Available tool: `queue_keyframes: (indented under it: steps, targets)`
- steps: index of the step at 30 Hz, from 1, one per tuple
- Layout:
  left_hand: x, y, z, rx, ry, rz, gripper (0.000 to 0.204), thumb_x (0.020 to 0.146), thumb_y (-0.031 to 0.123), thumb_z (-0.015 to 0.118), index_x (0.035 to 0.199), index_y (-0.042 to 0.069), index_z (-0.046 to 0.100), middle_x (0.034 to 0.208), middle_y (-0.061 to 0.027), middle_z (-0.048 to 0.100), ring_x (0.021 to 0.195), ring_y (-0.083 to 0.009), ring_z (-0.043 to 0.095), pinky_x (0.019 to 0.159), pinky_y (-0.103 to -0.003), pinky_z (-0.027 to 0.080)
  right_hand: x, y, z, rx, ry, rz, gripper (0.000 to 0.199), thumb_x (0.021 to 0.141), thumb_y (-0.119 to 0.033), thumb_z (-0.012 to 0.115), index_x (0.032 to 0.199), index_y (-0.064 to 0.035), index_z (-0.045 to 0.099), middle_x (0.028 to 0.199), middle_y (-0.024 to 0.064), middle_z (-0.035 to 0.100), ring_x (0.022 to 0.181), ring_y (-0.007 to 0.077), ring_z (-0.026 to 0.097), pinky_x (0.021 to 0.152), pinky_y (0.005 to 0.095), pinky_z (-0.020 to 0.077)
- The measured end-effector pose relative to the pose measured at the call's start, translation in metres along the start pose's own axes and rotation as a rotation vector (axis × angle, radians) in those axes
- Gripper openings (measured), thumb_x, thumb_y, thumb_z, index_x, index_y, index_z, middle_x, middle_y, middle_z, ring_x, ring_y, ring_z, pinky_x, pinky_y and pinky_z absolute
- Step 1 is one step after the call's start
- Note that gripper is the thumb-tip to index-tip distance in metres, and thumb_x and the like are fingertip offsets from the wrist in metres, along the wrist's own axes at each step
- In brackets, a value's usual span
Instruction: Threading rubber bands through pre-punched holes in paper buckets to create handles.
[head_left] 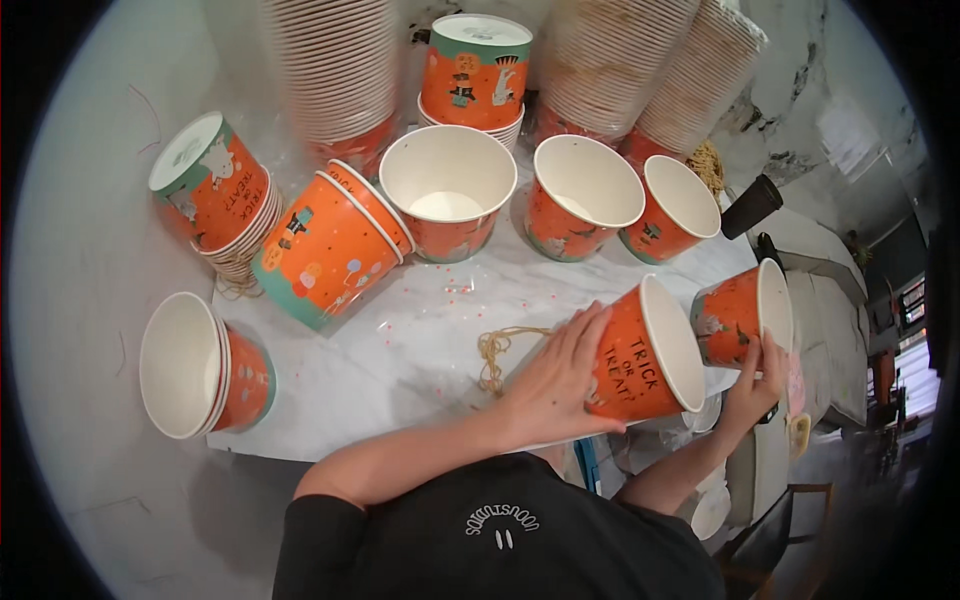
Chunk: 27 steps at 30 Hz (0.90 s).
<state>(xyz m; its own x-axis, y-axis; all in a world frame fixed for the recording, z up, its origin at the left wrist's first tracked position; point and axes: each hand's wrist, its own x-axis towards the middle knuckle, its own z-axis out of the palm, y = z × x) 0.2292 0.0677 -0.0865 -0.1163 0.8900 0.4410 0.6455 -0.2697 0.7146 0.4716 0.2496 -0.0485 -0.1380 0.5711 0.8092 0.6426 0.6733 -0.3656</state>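
Note:
An orange paper bucket (pixel 628 345) with dark lettering and a white inside is tilted at the table's right front, its mouth facing right. My left hand (pixel 560 375) grips its left side, the fingers spread along the wall. Just right of it, a second orange bucket (pixel 722 315) with a green base leans over the table's right edge. My right hand (pixel 757 382) holds this one low near the rim, fingertips on the outside; my thumb is partly hidden. A loose loop of tan twine (pixel 492 350) lies on the table beside my left hand.
Open buckets (pixel 447 185) stand along the back, before tall nested stacks (pixel 330 70) in clear wrap. More nested buckets lean or lie at left (pixel 325 250), (pixel 250 380). Red specks dot the white table (pixel 400 370). A dark cup (pixel 752 205) stands at the back right.

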Motion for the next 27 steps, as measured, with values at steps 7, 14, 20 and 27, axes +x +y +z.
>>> queue_keyframes:
  steps: [7, 14, 20, 27]
  targets:
    - [0.029, -0.039, 0.025, 0.237, 0.094, -0.074, 0.125, 0.076, 0.039, 0.087, 0.156, -0.012, 0.006, 0.16, -0.0352, 0.018, 0.149, -0.0496, 0.024, 0.123, -0.051, 0.026, -0.001, 0.043, 0.06, 0.039, -0.071, -0.02, 0.034, 0.096, -0.008, 0.069, 0.129, -0.0037, 0.068, 0.114, 0.0105, 0.07, 0.097, 0.0205, 0.065, 0.088, 0.0327, 0.0507]
    - [-0.02, -0.006, -0.072, 0.511, 0.399, 0.006, 0.095, 0.075, 0.025, 0.086, 0.154, 0.004, 0.037, 0.153, -0.0257, 0.039, 0.142, -0.0455, 0.037, 0.119, -0.056, 0.028, -0.016, -0.076, 0.039, 0.671, 0.265, -0.049, 0.025, 0.1, -0.011, 0.062, 0.12, 0.0043, 0.067, 0.114, 0.0134, 0.069, 0.104, 0.0242, 0.065, 0.095, 0.037, 0.0505]
    - [-0.063, -0.044, -0.2, 1.312, 0.58, -0.569, 0.114, 0.065, 0.039, 0.091, 0.156, 0.005, 0.033, 0.149, -0.0253, 0.041, 0.141, -0.0445, 0.038, 0.118, -0.058, 0.027, -0.016, -0.226, 0.097, 1.049, -0.826, -0.326, 0.046, 0.094, -0.014, 0.07, 0.135, 0.0018, 0.057, 0.13, 0.0198, 0.063, 0.114, 0.0346, 0.063, 0.098, 0.0402, 0.0503]
    - [-0.1, -0.019, -0.19, 0.874, 0.634, -0.438, 0.132, 0.047, 0.037, 0.099, 0.156, 0.005, 0.031, 0.148, -0.0191, 0.043, 0.136, -0.0375, 0.043, 0.114, -0.052, 0.034, -0.038, -0.278, 0.17, 1.216, -0.979, -0.264, 0.037, 0.102, -0.023, 0.058, 0.131, 0.0004, 0.057, 0.125, 0.0208, 0.062, 0.115, 0.0356, 0.061, 0.098, 0.0411, 0.0485]
